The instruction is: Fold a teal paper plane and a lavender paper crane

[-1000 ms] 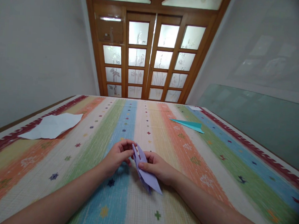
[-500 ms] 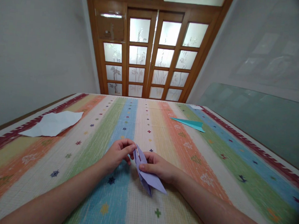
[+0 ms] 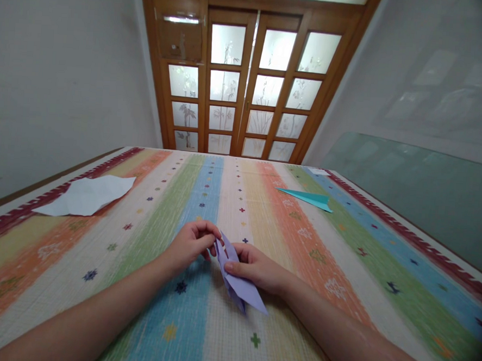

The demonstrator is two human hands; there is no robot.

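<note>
A folded piece of purple paper is held above the table, its layers spread into pointed flaps toward me. My right hand grips it by the middle, thumb on top and fingers behind. At its far upper-left tip, my left hand pinches a narrow flap between thumb and fingers. A slim gap separates that flap from the rest of the folded paper near the top. The fingers of my right hand beneath the paper are partly hidden.
A creased white sheet lies at the left of the table. Toward the right rests a teal paper plane. A striped tablecloth covers the table. Beyond its far edge stand wooden doors with glass panes.
The left hand's pinched flap has come slightly away from the rest of the purple paper, widening the gap at the top. The right hand keeps its hold. The view has shifted slightly.
</note>
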